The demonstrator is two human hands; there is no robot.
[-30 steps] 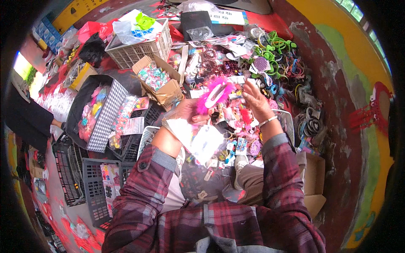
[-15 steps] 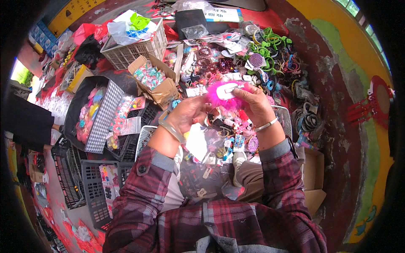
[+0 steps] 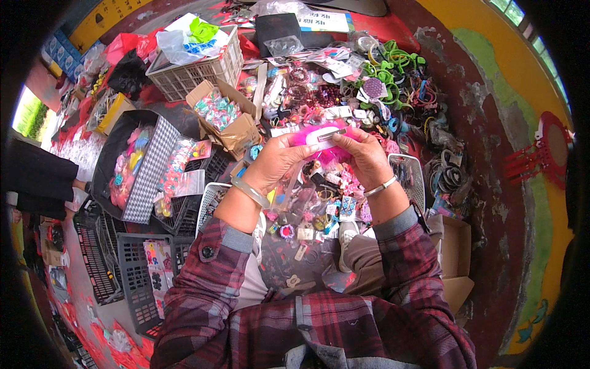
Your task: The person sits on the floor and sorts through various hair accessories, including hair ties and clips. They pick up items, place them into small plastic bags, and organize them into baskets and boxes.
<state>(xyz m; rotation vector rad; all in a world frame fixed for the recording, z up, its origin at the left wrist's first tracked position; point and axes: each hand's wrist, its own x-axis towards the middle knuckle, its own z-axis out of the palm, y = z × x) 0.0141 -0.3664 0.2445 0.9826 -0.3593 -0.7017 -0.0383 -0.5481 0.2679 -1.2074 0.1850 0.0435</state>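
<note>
Pink fluffy hair clip [image 3: 324, 136] pinched between fingers of raised left hand [image 3: 278, 161] and right hand [image 3: 367, 157], wrists bent inward.

The hair accessory [image 3: 322, 136] was bright pink with a white card. The sleeves [image 3: 393, 258] were red-and-grey plaid. The headbands [image 3: 393, 61] were green. The basket [image 3: 196, 71] was white. The tray [image 3: 147, 169] bore black-and-white houndstooth.
</note>
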